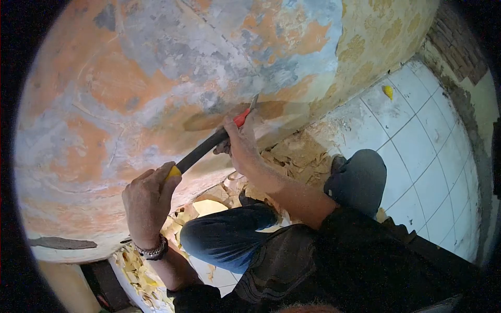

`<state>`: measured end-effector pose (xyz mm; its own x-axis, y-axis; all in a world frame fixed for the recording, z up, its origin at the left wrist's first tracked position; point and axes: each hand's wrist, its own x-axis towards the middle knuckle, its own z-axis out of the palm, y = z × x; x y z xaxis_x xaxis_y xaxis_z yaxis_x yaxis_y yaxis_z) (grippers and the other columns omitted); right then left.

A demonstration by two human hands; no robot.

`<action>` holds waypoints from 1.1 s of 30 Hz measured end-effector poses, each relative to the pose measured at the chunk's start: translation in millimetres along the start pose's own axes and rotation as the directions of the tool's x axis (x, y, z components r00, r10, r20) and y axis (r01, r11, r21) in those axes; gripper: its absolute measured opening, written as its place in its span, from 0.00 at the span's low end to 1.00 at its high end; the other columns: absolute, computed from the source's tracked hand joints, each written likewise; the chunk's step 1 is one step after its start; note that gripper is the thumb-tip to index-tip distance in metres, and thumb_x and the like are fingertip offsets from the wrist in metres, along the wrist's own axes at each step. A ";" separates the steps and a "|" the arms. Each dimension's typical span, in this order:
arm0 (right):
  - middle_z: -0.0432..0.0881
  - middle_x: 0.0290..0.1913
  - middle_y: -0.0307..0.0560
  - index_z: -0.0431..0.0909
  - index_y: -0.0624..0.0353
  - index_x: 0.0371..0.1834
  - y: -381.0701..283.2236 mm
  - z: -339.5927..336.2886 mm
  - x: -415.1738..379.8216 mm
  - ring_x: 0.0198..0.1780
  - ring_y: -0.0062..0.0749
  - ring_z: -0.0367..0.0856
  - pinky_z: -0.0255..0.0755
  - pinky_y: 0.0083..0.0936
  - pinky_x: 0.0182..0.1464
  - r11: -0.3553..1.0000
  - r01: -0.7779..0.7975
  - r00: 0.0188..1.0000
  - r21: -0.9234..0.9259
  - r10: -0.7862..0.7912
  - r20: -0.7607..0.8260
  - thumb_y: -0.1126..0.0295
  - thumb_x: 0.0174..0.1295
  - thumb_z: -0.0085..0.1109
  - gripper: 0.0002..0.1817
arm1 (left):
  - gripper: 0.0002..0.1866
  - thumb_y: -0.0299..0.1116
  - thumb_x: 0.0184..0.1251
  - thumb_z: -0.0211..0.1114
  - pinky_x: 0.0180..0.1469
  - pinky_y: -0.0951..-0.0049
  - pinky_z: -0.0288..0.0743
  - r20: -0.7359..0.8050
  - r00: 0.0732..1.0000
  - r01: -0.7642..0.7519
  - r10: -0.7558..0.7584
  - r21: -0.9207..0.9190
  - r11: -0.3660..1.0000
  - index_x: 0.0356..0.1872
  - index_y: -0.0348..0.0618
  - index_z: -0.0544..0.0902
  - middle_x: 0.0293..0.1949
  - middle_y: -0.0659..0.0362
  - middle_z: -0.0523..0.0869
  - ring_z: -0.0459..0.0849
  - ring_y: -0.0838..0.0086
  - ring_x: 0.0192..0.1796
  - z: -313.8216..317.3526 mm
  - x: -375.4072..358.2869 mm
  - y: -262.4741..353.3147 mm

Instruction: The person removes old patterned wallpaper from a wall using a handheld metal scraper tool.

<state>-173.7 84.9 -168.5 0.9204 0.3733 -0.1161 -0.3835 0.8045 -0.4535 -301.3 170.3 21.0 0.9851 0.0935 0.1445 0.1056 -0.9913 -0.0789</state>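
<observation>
A long-handled scraper [201, 148] slants up across the view, with a black shaft, a red collar and a yellow butt end. Its metal blade [254, 101] meets the patchy wall [172, 68], where grey and orange layers show. My left hand [148, 201], a bracelet on its wrist, is closed around the yellow end. Closer to the blade, my right hand [239, 141] wraps the shaft by the red collar. Part of its fingers is hidden behind the handle.
Patterned yellow wallpaper [383, 31] still covers the wall at upper right. Torn scraps [300, 156] lie along the wall's foot, and more paper pieces [138, 271] at lower left. A small yellow object [388, 92] sits on the white tiles [412, 135]. My bent knees [360, 180] are close by.
</observation>
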 end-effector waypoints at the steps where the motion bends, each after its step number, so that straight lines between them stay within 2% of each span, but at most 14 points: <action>1: 0.74 0.31 0.44 0.43 0.57 0.68 -0.5 -0.8 0.5 0.19 0.25 0.75 0.78 0.22 0.17 1.000 -0.016 1.000 0.002 0.016 0.011 0.64 0.70 0.52 0.32 | 0.12 0.39 0.61 0.66 0.31 0.63 0.73 0.008 1.000 -0.002 0.003 -0.008 1.000 0.44 0.49 0.86 0.26 0.54 0.83 0.83 0.60 0.28 0.6 1.1 -1.9; 4: 0.75 0.32 0.42 0.49 0.49 0.67 -3.9 -4.0 4.3 0.21 0.24 0.75 0.74 0.24 0.19 0.997 0.061 0.993 -0.053 -0.067 -0.102 0.63 0.70 0.54 0.28 | 0.11 0.41 0.62 0.66 0.31 0.62 0.73 -0.034 0.996 -0.081 0.081 0.006 0.997 0.42 0.50 0.86 0.26 0.54 0.83 0.83 0.59 0.28 14.8 7.4 -3.8; 5: 0.75 0.32 0.42 0.48 0.49 0.69 -6.7 -13.1 7.5 0.22 0.25 0.75 0.72 0.23 0.18 0.996 -0.018 0.984 -0.091 0.001 -0.177 0.63 0.69 0.55 0.31 | 0.12 0.43 0.62 0.65 0.32 0.61 0.74 -0.012 0.994 -0.107 0.107 -0.014 0.994 0.43 0.51 0.85 0.25 0.54 0.83 0.83 0.59 0.29 26.6 14.7 -3.5; 6: 0.75 0.32 0.42 0.48 0.49 0.69 -8.5 -20.1 9.8 0.22 0.25 0.75 0.72 0.23 0.18 0.995 -0.011 0.985 -0.098 -0.006 -0.172 0.63 0.69 0.55 0.31 | 0.12 0.43 0.62 0.65 0.32 0.61 0.74 -0.023 0.994 -0.108 0.107 -0.019 0.994 0.43 0.51 0.85 0.25 0.54 0.83 0.83 0.59 0.29 33.1 15.8 -1.3; 8: 0.76 0.31 0.41 0.53 0.50 0.65 -11.1 -34.8 16.0 0.22 0.25 0.75 0.72 0.23 0.19 0.998 -0.021 0.989 0.062 0.029 -0.142 0.63 0.69 0.55 0.27 | 0.13 0.44 0.64 0.63 0.30 0.61 0.74 -0.005 0.991 -0.135 0.136 0.055 0.989 0.45 0.53 0.84 0.26 0.55 0.83 0.83 0.59 0.28 42.3 22.3 7.1; 11: 0.76 0.33 0.41 0.58 0.49 0.59 -11.0 -46.0 15.1 0.22 0.25 0.75 0.71 0.23 0.19 0.991 -0.127 0.985 -0.033 0.122 -0.119 0.62 0.69 0.55 0.21 | 0.14 0.45 0.63 0.64 0.26 0.64 0.73 0.037 0.997 -0.077 0.071 0.179 0.981 0.46 0.53 0.84 0.26 0.58 0.82 0.83 0.63 0.26 22.0 -2.5 41.9; 14: 0.75 0.30 0.41 0.60 0.51 0.51 -27.0 -9.0 -13.4 0.20 0.25 0.74 0.71 0.23 0.18 0.997 -0.061 0.996 0.045 0.063 -0.063 0.62 0.69 0.55 0.16 | 0.16 0.45 0.62 0.66 0.24 0.65 0.73 0.020 1.000 -0.005 -0.001 0.290 0.957 0.49 0.53 0.84 0.26 0.59 0.82 0.83 0.67 0.24 -2.7 -21.3 63.1; 15: 0.75 0.29 0.42 0.59 0.52 0.49 -26.9 -6.7 -11.4 0.19 0.25 0.73 0.72 0.24 0.19 0.999 -0.050 0.994 -0.005 0.049 -0.093 0.62 0.70 0.54 0.15 | 0.18 0.45 0.61 0.67 0.24 0.66 0.72 0.005 0.999 0.031 -0.035 0.323 0.946 0.50 0.53 0.84 0.25 0.60 0.81 0.82 0.68 0.23 -5.3 -22.7 66.2; 18: 0.74 0.28 0.42 0.58 0.53 0.47 -20.1 -10.8 -4.8 0.18 0.25 0.73 0.74 0.25 0.19 0.999 -0.017 1.000 -0.045 0.016 -0.018 0.62 0.70 0.53 0.14 | 0.19 0.44 0.60 0.68 0.24 0.67 0.72 -0.017 0.999 0.038 -0.034 0.285 0.958 0.52 0.53 0.84 0.24 0.60 0.81 0.81 0.68 0.22 -3.9 -15.8 56.7; 23: 0.74 0.27 0.43 0.58 0.56 0.51 -20.1 -0.9 -5.4 0.18 0.25 0.73 0.72 0.24 0.18 1.000 0.008 0.993 -0.020 -0.010 -0.119 0.64 0.70 0.51 0.15 | 0.17 0.43 0.61 0.67 0.24 0.66 0.72 0.003 1.000 0.008 -0.009 0.265 0.964 0.50 0.53 0.84 0.24 0.58 0.81 0.82 0.67 0.23 2.1 -2.8 32.4; 25: 0.74 0.26 0.43 0.58 0.56 0.52 -13.7 -10.7 3.6 0.18 0.26 0.73 0.71 0.24 0.18 0.999 0.017 0.985 -0.027 -0.022 -0.171 0.65 0.70 0.51 0.16 | 0.15 0.43 0.63 0.66 0.24 0.66 0.71 -0.018 0.984 -0.175 0.176 0.026 0.984 0.48 0.52 0.84 0.24 0.57 0.81 0.81 0.64 0.23 16.6 16.2 10.8; 28: 0.74 0.28 0.42 0.58 0.54 0.54 -7.9 -39.2 22.9 0.19 0.25 0.73 0.72 0.23 0.18 0.992 0.043 0.981 -0.115 -0.064 -0.181 0.65 0.69 0.51 0.16 | 0.14 0.42 0.63 0.65 0.24 0.66 0.71 0.042 0.987 -0.161 0.156 0.188 0.969 0.47 0.51 0.84 0.24 0.57 0.81 0.81 0.62 0.24 25.8 18.7 31.8; 30: 0.73 0.27 0.40 0.59 0.53 0.52 -18.8 -38.4 9.6 0.19 0.24 0.73 0.73 0.21 0.18 0.999 0.047 0.992 0.008 -0.046 -0.121 0.64 0.69 0.52 0.15 | 0.16 0.42 0.62 0.66 0.24 0.66 0.71 0.001 0.991 -0.130 0.134 0.267 0.955 0.49 0.53 0.83 0.23 0.58 0.80 0.81 0.65 0.23 20.5 1.5 61.0; 33: 0.72 0.28 0.39 0.60 0.52 0.52 -22.5 -31.8 3.3 0.20 0.21 0.73 0.73 0.19 0.18 1.000 -0.013 0.989 0.005 0.014 -0.149 0.63 0.69 0.51 0.15 | 0.16 0.42 0.62 0.67 0.24 0.67 0.72 0.014 0.999 -0.049 0.047 0.276 0.960 0.51 0.54 0.83 0.23 0.59 0.80 0.82 0.66 0.23 9.3 -7.0 78.5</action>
<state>-159.6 53.4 -186.9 0.9162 0.3112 -0.2525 -0.3957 0.8019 -0.4477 -298.6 92.7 4.6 0.9908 0.0478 0.1265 0.0902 -0.9305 -0.3550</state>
